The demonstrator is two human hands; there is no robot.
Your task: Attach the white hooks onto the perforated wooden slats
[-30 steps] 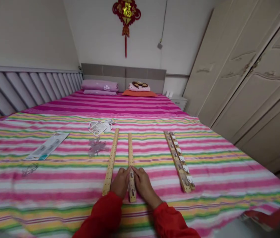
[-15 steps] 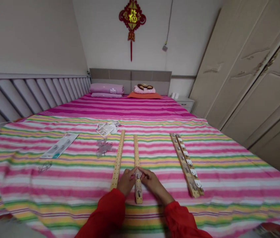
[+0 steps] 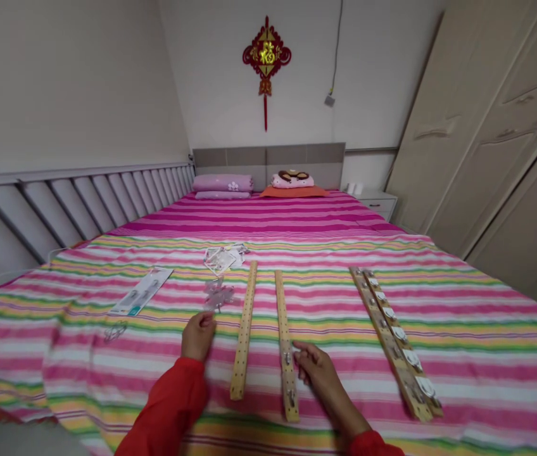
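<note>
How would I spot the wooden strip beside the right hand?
On the bed, find the striped cloth, then the right hand over it. The wooden strip lies just left of that hand. It carries just two small fittings, toward its near end; the plain strip on its left shows none, the pair farther right many.

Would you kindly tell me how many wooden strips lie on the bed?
4: a bare strip near the left hand, a two-hook strip beside the right hand, and two adjacent strips further right.

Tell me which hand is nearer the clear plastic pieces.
Left. The left hand is just short of the clear plastic pieces; the right hand is farther off, beside the second wooden strip from the left.
</note>
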